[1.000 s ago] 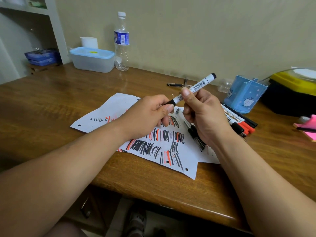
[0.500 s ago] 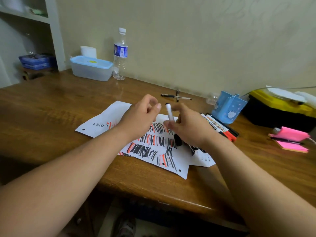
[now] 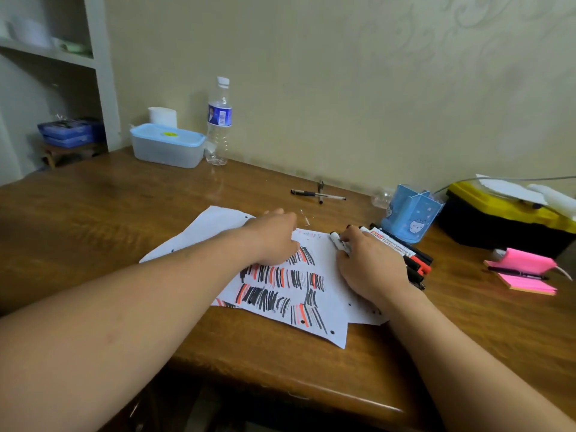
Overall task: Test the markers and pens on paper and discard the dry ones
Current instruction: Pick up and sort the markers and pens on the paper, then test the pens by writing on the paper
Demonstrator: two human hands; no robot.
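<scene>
A white paper sheet (image 3: 325,255) covered in black and red test strokes lies on the wooden desk (image 3: 93,219). My left hand (image 3: 274,238) rests palm down on the sheet's upper part with nothing visible in it. My right hand (image 3: 371,266) lies low at the sheet's right edge, fingers closed on a white marker (image 3: 337,241) with a black end that points away from me and lies almost flat on the paper. A pile of black and red markers (image 3: 408,254) sits just right of that hand, partly hidden by it.
Two pens (image 3: 311,193) lie crossed near the wall. A blue pen holder (image 3: 408,213) stands behind the marker pile, with a black and yellow box (image 3: 498,219) and pink sticky notes (image 3: 523,269) to its right. A water bottle (image 3: 219,120) and lidded tub (image 3: 166,145) stand back left.
Both hands held the marker raised in the air. The left hand let go and dropped onto the paper; the right hand swung the marker down flat beside the pile.
</scene>
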